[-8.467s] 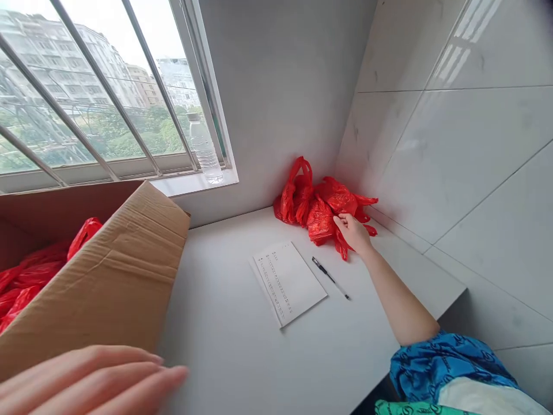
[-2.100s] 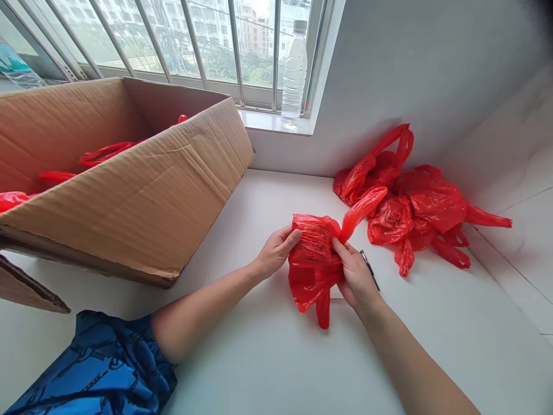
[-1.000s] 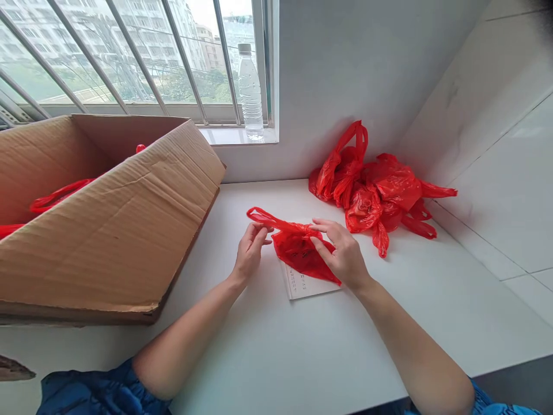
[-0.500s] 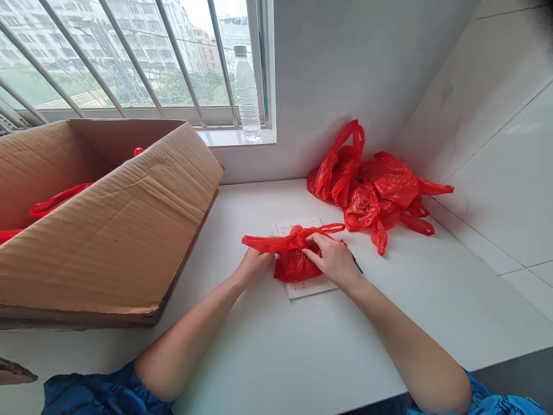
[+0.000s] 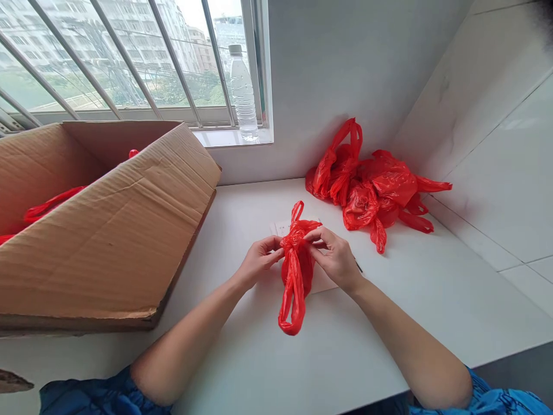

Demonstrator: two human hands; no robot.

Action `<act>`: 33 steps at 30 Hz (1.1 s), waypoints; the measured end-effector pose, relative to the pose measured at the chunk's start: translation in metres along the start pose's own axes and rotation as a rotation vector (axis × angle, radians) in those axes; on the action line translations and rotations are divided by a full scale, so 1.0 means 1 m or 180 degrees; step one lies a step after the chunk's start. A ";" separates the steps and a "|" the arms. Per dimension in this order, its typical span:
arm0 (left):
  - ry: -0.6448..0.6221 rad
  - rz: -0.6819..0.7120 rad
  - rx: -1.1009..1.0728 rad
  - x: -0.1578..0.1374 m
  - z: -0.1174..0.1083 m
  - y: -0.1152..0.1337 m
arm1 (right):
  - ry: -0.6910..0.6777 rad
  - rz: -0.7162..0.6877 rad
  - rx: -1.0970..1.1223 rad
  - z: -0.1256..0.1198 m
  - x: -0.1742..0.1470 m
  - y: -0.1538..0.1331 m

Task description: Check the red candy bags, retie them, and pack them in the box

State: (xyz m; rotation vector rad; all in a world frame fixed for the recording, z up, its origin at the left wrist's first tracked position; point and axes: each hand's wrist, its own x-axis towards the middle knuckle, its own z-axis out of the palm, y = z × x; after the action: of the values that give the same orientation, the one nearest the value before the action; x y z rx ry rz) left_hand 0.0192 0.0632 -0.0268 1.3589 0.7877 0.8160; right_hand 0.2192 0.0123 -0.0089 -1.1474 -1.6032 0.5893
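Note:
A knotted red plastic bag (image 5: 297,253) is held between my two hands over the middle of the white table. Its long handle loop hangs toward me, and a smaller loop points away. My left hand (image 5: 259,257) pinches the bag's left side near the knot. On the right side, my right hand (image 5: 332,253) grips the plastic with thumb and fingers. Beneath the bag lies a sheet of white paper (image 5: 322,282) with writing, mostly covered. A dark pen (image 5: 359,266) shows partly beside my right hand. What the bag contains is hidden.
Several red plastic bags (image 5: 371,184) are heaped against the wall at back right. A large open cardboard box (image 5: 116,230) stands at left with red bags inside. A water bottle (image 5: 243,95) is on the sill of the barred window. The white table (image 5: 345,351) ends at its front edge.
The red bag has been turned, so its loops now point toward and away from me instead of sideways. My left hand has come out from behind it to its left side.

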 end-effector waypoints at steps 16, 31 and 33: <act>0.0896 0.0307 0.0579 0.011 -0.024 -0.006 | -0.0896 0.0188 -0.1453 -0.032 0.007 0.002; 0.0108 0.1350 0.3820 -0.002 0.012 -0.013 | -0.0578 -0.0174 -0.2190 0.031 -0.004 0.035; 0.0055 0.1245 0.4043 -0.001 0.012 -0.021 | -0.0692 0.0073 -0.2333 0.040 -0.008 0.043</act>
State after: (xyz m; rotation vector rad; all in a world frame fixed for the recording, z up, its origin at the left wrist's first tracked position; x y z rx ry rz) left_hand 0.0298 0.0556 -0.0472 2.6922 1.1321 0.5907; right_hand 0.1988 0.0300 -0.0612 -1.6722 -2.0764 0.1245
